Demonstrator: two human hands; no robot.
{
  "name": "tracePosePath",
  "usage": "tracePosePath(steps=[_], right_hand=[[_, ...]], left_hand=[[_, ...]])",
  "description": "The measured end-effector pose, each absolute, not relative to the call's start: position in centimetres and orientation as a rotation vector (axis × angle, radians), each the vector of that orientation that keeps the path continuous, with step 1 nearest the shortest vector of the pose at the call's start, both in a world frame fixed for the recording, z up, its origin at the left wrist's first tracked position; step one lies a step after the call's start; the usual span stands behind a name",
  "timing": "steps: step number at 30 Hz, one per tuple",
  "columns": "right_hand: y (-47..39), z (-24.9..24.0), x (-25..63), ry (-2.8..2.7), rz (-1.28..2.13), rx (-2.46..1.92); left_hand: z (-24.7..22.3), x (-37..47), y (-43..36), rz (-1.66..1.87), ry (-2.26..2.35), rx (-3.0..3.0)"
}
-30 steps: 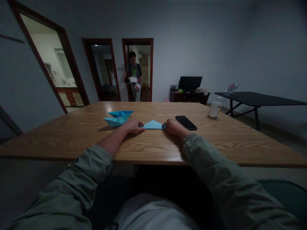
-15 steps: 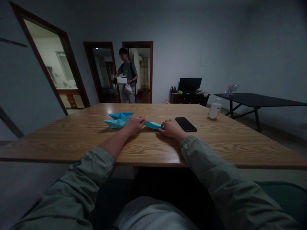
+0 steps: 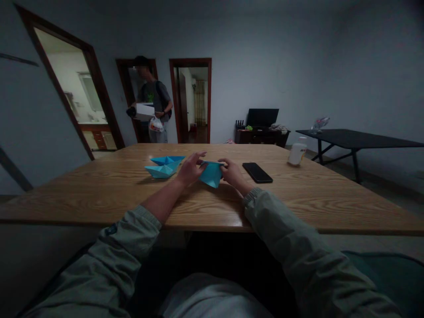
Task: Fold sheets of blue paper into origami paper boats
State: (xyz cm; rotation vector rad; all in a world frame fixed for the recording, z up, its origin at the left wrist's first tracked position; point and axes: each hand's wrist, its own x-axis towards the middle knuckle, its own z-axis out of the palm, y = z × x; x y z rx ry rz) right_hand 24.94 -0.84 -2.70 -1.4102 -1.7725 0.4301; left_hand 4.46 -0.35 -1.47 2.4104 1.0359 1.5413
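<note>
Between my two hands is a piece of folded blue paper (image 3: 211, 175), tilted up so that a broad face of it shows. My left hand (image 3: 191, 168) pinches its left upper edge with thumb and fingers. At the right upper corner, my right hand (image 3: 232, 171) grips the same paper, fingers closed on it. Left of my left hand, two folded paper boats stand on the wooden table (image 3: 109, 190): a light blue boat (image 3: 161, 170) in front and a darker blue boat (image 3: 165, 160) just behind it.
A black phone (image 3: 257, 172) lies right of my right hand. Farther right stands a white bottle (image 3: 297, 152). Beyond the table a person (image 3: 155, 97) carries a white box and a plastic bag. A black table (image 3: 357, 138) is at the right, a dark screen (image 3: 263, 117) at the back.
My hands have lifted and turned the blue paper, which lay low and narrow before and now shows a wide face. The person in the background has moved left and closer.
</note>
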Motion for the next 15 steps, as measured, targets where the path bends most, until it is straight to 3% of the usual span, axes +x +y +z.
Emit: tracePosePath(steps=[2, 10, 15], right_hand=[[-0.4, -3.2, 25.3, -1.787, 0.453, -1.411], [-1.5, -3.5, 27.4, -2.302, -0.144, -1.433], [-2.2, -3.1, 26.6, -2.495, -0.1, -1.265]], left_hand=[[-1.7, 4.3, -0.2, 1.44, 1.048, 2.463], [-2.9, 3.9, -1.3, 0.665, 1.051, 2.666], [-3.0, 4.3, -1.8, 0.426, 1.075, 2.737]])
